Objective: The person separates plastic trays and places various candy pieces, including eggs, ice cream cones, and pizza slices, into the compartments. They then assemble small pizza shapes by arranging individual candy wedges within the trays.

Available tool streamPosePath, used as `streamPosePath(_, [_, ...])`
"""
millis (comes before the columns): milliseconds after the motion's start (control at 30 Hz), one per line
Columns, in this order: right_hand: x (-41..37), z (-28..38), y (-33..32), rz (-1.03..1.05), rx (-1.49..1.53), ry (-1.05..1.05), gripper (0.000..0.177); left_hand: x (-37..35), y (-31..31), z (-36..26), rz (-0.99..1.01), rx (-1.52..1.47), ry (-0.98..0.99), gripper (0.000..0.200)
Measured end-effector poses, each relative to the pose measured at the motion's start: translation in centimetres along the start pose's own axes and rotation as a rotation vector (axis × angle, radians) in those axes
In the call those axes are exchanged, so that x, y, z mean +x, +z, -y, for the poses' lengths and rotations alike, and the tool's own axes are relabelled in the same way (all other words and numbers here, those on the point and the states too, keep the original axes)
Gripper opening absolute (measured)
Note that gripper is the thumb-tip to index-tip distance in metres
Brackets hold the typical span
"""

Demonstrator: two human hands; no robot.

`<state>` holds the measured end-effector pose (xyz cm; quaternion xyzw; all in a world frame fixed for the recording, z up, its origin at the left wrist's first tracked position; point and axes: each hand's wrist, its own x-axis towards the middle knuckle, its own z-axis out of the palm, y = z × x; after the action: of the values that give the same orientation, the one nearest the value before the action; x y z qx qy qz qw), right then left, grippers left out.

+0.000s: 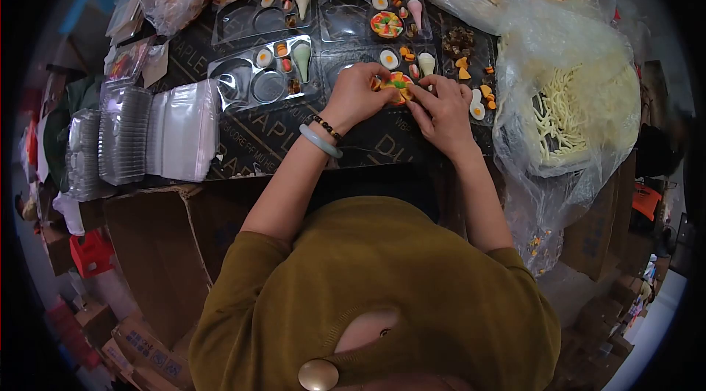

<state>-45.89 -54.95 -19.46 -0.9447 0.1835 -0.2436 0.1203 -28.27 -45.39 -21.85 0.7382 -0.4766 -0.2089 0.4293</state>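
I have both hands together over the dark desk [243, 141], at the nearer right one of four clear trays [340, 66]. My left hand [359, 94] has its fingers curled in, the tips pinching the left edge of a round pizza candy [398, 85]. My right hand [443, 109] is curled the same way and grips the candy's right edge with thumb and forefinger. The candy sits between the two sets of fingertips, low in that tray, and is partly hidden by them, so I cannot tell whether it lies flat in its hollow. A pale bangle [320, 142] circles my left wrist.

In the same tray, just beyond my fingers, I see a fried egg candy [389, 59] and a white cone candy [426, 63]. The tray behind it already holds a second pizza candy [386, 24]. The two trays to the left hold smaller pieces, and their large round hollows are bare.

To my right, a clear bag [588, 45] holds pale candy strings [562, 123]. To my left lies a stack of clear trays [125, 134] beside a white stack [184, 126].
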Motion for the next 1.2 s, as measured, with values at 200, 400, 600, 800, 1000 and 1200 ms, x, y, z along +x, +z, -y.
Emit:
streamPosePath(200, [-0.4,0.1,0.8,-0.025,-0.05,0.002,0.024,-0.1,0.2,-0.3,-0.016,0.093,0.039,0.034])
streamPosePath(400, [2.1,1.1,1.2,-0.122,0.316,0.118,0.024,-0.8,-2.0,-0.8,0.078,-0.638,-0.246,0.038])
streamPosePath(600, [5.7,4.3,2.0,0.025,0.674,0.239,0.022,-2.5,-7.1,0.3,-0.135,-0.608,-0.238,0.043])
streamPosePath(800, [9.7,8.3,5.5,0.337,0.938,0.239,0.026,-4.7,-9.8,1.4,-0.273,-0.525,-0.253,0.04])
streamPosePath(1000, [11.8,10.6,9.2,0.442,1.117,0.362,0.018,-7.9,-13.6,4.1,-0.23,-0.664,-0.346,0.033])
streamPosePath(1200, [13.0,13.1,11.8,0.114,0.454,-0.102,0.014,-9.6,-15.2,5.9,-0.319,-0.842,-0.347,0.041])
